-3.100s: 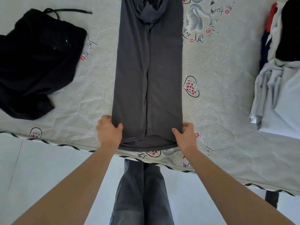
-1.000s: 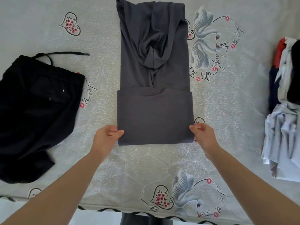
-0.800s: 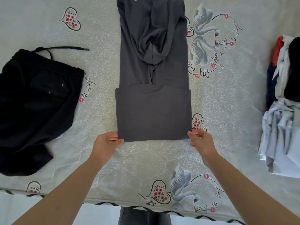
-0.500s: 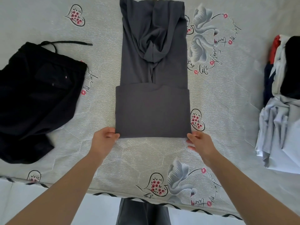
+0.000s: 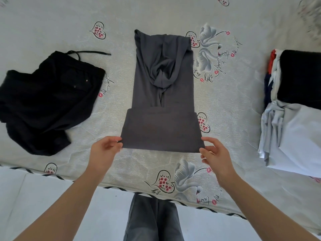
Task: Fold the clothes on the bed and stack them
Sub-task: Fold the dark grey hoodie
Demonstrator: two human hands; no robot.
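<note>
Head view: left hand [image 5: 103, 152] and right hand [image 5: 215, 156] pinch the near corners of a half-folded grey hoodie [image 5: 163, 103] lying beyond the fingertips on the bed [image 5: 60, 18], apparently ready for a second fold toward the hood.

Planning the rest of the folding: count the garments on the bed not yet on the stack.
2: the grey hoodie at centre, half folded, and the black shorts at left. The stack at right may hide others.

Head view, single: from above the bed [image 5: 52, 23] edge, facing forward and steeply down, close over both forearms; wide-angle, floor [image 5: 43, 197] at bottom.
</note>
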